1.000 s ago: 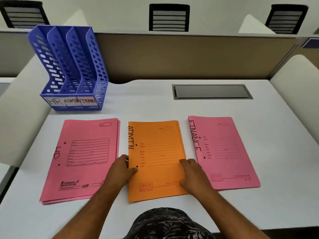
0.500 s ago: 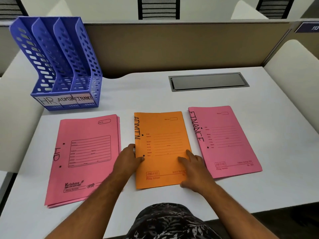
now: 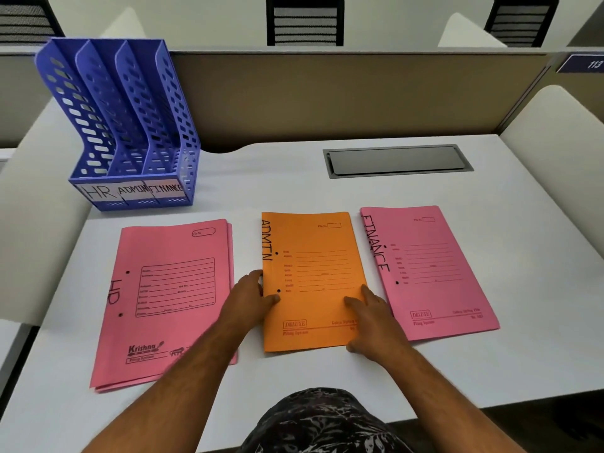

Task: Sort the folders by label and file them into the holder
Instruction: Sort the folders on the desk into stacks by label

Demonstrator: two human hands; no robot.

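Three folder piles lie side by side on the white desk [image 3: 539, 289]. A pink pile marked HR [image 3: 170, 289] is on the left, an orange folder marked ADMIN [image 3: 313, 256] in the middle, a pink one marked FINANCE [image 3: 431, 266] on the right. My left hand [image 3: 248, 299] grips the orange folder's left edge, thumb on top. My right hand [image 3: 372, 318] rests on its lower right corner with fingers spread. A blue holder [image 3: 130, 132] with slots labelled HR, ADMIN, FINANCE stands at the far left.
A grey cable hatch [image 3: 397, 160] is set into the desk at the back. A brown partition [image 3: 327, 93] runs behind the desk, with white dividers at both sides. Chairs stand beyond the partition.
The view has shifted slightly. My hands stay on the orange folder, and its left edge now sits closer to my left thumb; the folders lie in the same order.
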